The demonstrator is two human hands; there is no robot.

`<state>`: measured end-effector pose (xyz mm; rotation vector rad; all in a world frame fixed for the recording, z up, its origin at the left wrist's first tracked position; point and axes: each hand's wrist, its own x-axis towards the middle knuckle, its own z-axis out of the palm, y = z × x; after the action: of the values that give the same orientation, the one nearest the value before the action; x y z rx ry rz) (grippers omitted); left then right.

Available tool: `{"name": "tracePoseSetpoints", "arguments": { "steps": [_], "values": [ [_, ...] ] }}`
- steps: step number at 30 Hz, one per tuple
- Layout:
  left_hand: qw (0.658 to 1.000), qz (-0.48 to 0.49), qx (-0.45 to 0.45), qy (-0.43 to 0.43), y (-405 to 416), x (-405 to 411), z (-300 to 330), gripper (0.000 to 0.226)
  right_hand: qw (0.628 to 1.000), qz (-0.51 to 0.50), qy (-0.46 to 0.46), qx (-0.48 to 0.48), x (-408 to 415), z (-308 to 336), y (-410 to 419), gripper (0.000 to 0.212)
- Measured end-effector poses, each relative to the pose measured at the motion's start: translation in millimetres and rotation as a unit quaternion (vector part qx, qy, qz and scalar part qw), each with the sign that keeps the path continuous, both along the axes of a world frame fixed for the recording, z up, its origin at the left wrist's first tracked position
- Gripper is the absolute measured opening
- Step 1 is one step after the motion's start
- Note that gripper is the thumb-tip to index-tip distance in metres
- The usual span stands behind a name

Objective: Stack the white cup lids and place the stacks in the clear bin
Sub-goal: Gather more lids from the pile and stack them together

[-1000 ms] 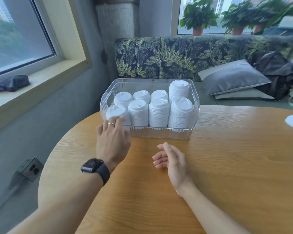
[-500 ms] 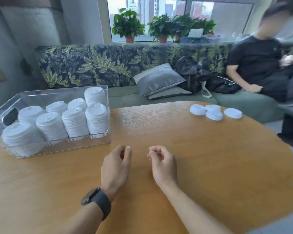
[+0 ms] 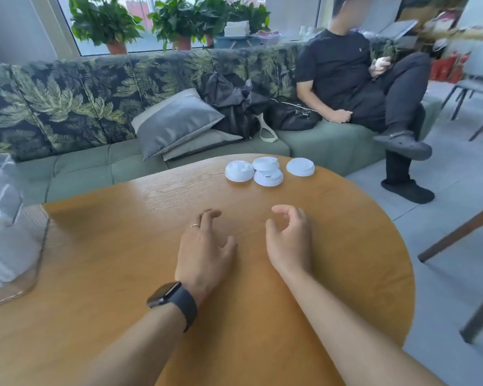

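Round wooden counter [image 3: 151, 274]. Four loose white lids [image 3: 265, 171] lie clustered near its far edge, one slightly apart to the right. Clear bin [image 3: 25, 285], with blurred white stacks inside, sits at the left edge. Left hand [image 3: 204, 252] and right hand [image 3: 289, 240] hover mid-counter, fingers loosely curled, holding nothing. Person seated on sofa [image 3: 95, 168] behind.

Empty hands [image 3: 205, 246] over table [image 3: 346, 274], four loose lids [image 3: 268, 171] beyond

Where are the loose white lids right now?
In the head view, four loose lids lie at the table's far edge, right of centre, beyond both hands and near the sofa.
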<state>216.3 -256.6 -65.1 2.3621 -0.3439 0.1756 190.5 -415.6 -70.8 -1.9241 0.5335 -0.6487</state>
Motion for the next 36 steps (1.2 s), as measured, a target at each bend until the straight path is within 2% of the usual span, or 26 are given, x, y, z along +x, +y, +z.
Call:
{"name": "tracePoseSetpoints", "arguments": {
  "steps": [7,14,19,24,30,36],
  "values": [
    [1.0,0.003,0.023,0.004,-45.5,94.1,-5.0,0.084,0.997,-0.014,0.01,-0.073,65.7,-3.3,-43.8,0.044],
    [1.0,-0.016,-0.007,-0.003,-65.7,168.8,-10.2,0.099,0.994,0.022,0.011,-0.105,125.7,-3.7,-69.7,0.063],
    [0.999,-0.036,0.026,-0.02,-74.4,202.7,-13.6,0.103,0.991,0.021,0.03,-0.128,148.8,-7.3,-73.2,0.075],
    [0.999,-0.041,0.024,-0.024,-78.4,209.0,-11.7,0.094,0.992,0.011,0.021,-0.124,148.8,-6.9,-74.3,0.074],
    [0.995,-0.009,-0.093,-0.017,-59.7,189.2,-12.1,0.087,0.995,0.008,-0.007,-0.102,133.4,-4.8,-66.0,0.069],
    [0.987,0.012,-0.161,-0.001,-30.8,143.4,-9.3,0.086,0.994,0.018,0.006,-0.107,95.6,-2.6,-41.2,0.056]
  ]
}}
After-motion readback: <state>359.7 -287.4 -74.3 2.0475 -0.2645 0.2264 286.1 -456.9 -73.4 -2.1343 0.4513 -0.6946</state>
